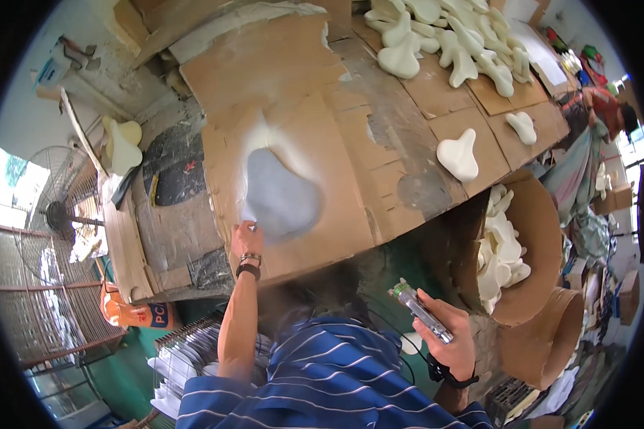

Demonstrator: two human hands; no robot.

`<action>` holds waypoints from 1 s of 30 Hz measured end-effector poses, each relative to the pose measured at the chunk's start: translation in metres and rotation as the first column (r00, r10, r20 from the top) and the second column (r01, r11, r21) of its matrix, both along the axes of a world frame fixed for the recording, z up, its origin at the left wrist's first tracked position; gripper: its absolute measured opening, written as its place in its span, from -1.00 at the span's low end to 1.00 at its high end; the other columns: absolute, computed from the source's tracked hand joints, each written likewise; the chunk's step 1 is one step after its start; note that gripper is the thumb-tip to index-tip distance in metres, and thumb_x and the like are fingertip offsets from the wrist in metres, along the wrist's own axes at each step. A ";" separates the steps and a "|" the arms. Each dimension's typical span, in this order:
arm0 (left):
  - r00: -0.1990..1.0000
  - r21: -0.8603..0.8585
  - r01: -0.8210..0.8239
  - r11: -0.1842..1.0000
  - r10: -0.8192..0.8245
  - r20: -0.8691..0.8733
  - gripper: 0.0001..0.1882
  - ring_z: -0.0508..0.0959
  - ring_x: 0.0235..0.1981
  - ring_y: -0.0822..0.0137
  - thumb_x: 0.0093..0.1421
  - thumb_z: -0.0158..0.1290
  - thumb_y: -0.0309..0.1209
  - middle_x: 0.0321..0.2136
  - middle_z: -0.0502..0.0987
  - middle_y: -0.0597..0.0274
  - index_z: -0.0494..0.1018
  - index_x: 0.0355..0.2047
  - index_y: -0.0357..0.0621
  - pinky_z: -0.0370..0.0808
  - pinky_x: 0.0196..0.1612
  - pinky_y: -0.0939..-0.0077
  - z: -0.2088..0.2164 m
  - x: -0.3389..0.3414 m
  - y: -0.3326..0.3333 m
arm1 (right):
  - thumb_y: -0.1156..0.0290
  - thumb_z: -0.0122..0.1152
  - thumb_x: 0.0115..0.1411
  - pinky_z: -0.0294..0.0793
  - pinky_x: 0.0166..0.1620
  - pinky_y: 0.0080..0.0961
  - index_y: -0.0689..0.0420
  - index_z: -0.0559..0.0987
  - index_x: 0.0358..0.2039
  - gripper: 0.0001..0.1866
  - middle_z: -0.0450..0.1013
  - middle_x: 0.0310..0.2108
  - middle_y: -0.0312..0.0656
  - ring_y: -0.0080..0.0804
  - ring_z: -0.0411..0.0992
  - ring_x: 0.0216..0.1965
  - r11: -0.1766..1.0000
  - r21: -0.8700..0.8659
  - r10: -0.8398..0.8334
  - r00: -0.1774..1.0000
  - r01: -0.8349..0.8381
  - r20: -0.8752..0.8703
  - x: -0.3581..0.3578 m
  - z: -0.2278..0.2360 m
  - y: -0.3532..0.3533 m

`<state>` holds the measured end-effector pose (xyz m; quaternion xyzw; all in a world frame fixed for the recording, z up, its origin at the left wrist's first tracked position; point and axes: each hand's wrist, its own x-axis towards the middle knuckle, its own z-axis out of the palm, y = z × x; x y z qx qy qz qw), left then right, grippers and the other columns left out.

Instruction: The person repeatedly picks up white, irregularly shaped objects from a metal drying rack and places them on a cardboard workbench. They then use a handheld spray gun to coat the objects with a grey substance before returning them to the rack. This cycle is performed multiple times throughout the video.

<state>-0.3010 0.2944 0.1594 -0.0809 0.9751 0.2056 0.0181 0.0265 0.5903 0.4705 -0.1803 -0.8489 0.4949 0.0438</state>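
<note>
A grey, rounded three-lobed piece (pixel 283 193) lies on the cardboard sheet (pixel 279 61), with a pale powdery halo around it. My left hand (pixel 247 241) is closed in a pinch at the piece's lower left edge. A small white bit shows at its fingertips, too small to name. My right hand (pixel 447 331) is wrapped round a silver metal spray gun (pixel 423 314), held in front of the table at the right, apart from the grey piece. The gun's front end points up and left.
Cream moulded pieces (pixel 459 155) lie on the table's right, with a heap (pixel 444 36) behind. A round cardboard bin (pixel 540 250) holds more. A fan (pixel 56 214) and wire racks stand left. A dark hose (pixel 386 322) runs near my body. Another person (pixel 605 111) is far right.
</note>
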 end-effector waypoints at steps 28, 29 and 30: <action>0.948 0.812 0.318 -0.490 0.166 -0.271 -0.59 0.52 -0.02 0.01 0.15 0.05 -0.42 -0.06 0.54 -0.08 0.39 0.00 -0.36 0.44 0.13 -0.03 0.250 -0.077 -0.013 | 0.55 0.37 0.03 0.52 -0.22 -0.31 0.20 0.54 0.10 -0.45 0.57 -0.26 0.02 0.02 0.54 -0.30 0.985 -0.024 0.173 0.985 -0.173 0.013 -0.017 -0.045 0.022; 0.948 0.819 0.313 -0.482 0.213 -0.238 -0.61 0.55 -0.04 0.04 0.15 0.05 -0.43 -0.07 0.56 -0.03 0.41 -0.03 -0.36 0.49 0.07 0.03 0.251 -0.054 -0.030 | 0.53 0.37 0.03 0.53 -0.19 -0.30 0.21 0.54 0.09 -0.46 0.57 -0.23 0.03 0.04 0.55 -0.27 0.977 -0.045 0.209 0.976 -0.207 0.058 -0.023 -0.046 0.022; 0.940 0.825 0.318 -0.467 0.268 -0.210 -0.64 0.58 -0.06 0.07 0.14 0.05 -0.44 -0.09 0.58 0.01 0.44 -0.06 -0.36 0.53 0.01 0.08 0.254 -0.026 -0.044 | 0.53 0.37 0.03 0.53 -0.18 -0.29 0.21 0.54 0.10 -0.46 0.57 -0.22 0.04 0.05 0.55 -0.26 0.970 -0.040 0.241 0.969 -0.239 0.053 -0.027 -0.050 0.021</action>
